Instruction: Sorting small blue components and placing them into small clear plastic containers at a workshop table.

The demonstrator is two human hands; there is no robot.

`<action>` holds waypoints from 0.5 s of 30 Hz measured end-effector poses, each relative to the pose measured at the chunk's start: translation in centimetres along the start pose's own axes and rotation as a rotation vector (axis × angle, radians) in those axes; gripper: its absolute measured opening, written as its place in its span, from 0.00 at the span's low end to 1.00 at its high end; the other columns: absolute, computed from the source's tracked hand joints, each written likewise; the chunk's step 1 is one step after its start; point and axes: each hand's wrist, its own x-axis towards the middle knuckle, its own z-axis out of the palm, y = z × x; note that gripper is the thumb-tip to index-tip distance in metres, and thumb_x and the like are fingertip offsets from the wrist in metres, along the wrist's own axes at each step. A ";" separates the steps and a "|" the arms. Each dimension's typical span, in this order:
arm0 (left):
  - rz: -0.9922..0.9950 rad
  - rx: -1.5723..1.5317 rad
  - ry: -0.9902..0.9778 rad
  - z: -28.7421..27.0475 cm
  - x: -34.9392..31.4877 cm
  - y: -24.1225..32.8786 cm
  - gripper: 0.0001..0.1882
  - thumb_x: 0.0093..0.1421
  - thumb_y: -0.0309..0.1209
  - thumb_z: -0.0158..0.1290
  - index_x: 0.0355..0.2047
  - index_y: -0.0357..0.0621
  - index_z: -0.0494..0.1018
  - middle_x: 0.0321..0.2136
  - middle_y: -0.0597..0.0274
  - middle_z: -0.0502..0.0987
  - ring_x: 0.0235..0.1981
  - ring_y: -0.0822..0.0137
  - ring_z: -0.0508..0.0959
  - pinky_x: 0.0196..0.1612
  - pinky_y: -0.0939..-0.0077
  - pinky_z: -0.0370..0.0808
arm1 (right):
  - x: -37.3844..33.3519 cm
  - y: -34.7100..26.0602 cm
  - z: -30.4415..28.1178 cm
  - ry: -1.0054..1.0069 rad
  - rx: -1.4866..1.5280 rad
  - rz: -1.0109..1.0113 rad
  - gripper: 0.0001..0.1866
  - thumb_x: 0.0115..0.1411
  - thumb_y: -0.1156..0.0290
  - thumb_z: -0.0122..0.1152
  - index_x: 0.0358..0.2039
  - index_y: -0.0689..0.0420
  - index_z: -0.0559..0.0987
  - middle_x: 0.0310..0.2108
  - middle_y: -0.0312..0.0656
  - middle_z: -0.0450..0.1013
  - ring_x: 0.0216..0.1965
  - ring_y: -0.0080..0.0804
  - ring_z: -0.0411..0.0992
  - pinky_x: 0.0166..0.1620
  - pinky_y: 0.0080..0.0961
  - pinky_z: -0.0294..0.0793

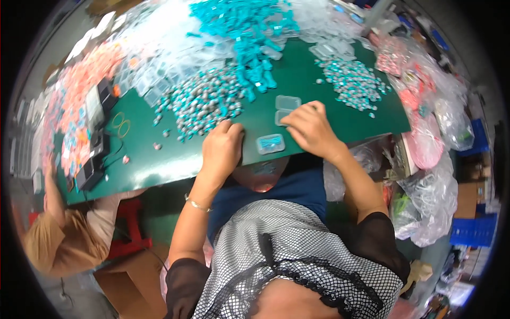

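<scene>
One clear case (259, 144), mid-frame, held blue pieces (271, 142), apparently filled; a second case (288, 102) just above lay open, seemingly unfilled, right hand (312, 127) bent-fingered at its edge, grip unclear. Left hand (222, 146) curled, contents hidden; big grey-and-teal heap (204, 98) beside it lay loose.

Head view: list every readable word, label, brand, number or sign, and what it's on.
Readable text: none.
Clear box of blue pieces: no lettering can be made out.
Open clear box at the right hand: none can be made out.
Black box-shaped units at left: any markings too small and blurred.
Blue plastic crate at far right: any markings too blurred to read.
</scene>
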 end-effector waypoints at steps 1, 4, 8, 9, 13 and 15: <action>0.015 -0.018 -0.004 -0.1 0.1 0.3 0.04 0.55 0.25 0.57 0.31 0.42 0.75 0.26 0.53 0.72 0.28 0.51 0.76 0.30 0.58 0.73 | 0.2 -0.3 -0.2 0.024 0.061 0.024 0.09 0.51 0.73 0.64 0.35 0.50 0.79 0.33 0.34 0.74 0.41 0.33 0.71 0.52 0.39 0.59; -0.002 -0.118 0.008 0.4 0.7 0.8 0.04 0.55 0.25 0.57 0.31 0.42 0.74 0.26 0.53 0.73 0.28 0.51 0.77 0.29 0.58 0.73 | 0.2 2.3 -0.8 0.165 -0.033 0.160 0.07 0.54 0.71 0.62 0.34 0.50 0.80 0.33 0.34 0.74 0.40 0.33 0.71 0.50 0.39 0.59; -0.043 -0.093 0.005 1.1 1.3 0.9 0.04 0.55 0.24 0.57 0.32 0.41 0.74 0.25 0.53 0.74 0.28 0.51 0.77 0.29 0.58 0.73 | 0.4 8.3 -1.8 0.278 -0.363 0.340 0.05 0.54 0.70 0.60 0.32 0.50 0.82 0.31 0.34 0.76 0.39 0.34 0.72 0.48 0.43 0.59; -0.076 -0.073 -0.003 1.2 1.4 1.0 0.04 0.55 0.24 0.56 0.32 0.41 0.74 0.24 0.53 0.74 0.28 0.51 0.77 0.29 0.58 0.73 | 0.3 9.2 -1.7 0.270 -0.430 0.354 0.06 0.53 0.71 0.60 0.32 0.50 0.82 0.31 0.35 0.75 0.39 0.34 0.72 0.48 0.45 0.60; -0.067 0.086 -0.028 0.4 0.9 1.4 0.05 0.56 0.23 0.55 0.34 0.42 0.73 0.27 0.51 0.74 0.28 0.48 0.77 0.29 0.57 0.73 | 1.1 11.6 0.7 0.047 -0.676 0.380 0.07 0.53 0.69 0.60 0.33 0.47 0.83 0.33 0.36 0.76 0.44 0.35 0.72 0.51 0.50 0.59; -0.077 0.086 -0.012 0.2 0.5 1.2 0.05 0.56 0.23 0.54 0.34 0.42 0.74 0.29 0.49 0.73 0.29 0.46 0.77 0.30 0.55 0.73 | 1.4 11.4 1.5 0.081 -0.653 0.352 0.04 0.53 0.70 0.58 0.29 0.49 0.81 0.31 0.36 0.74 0.41 0.35 0.72 0.50 0.51 0.59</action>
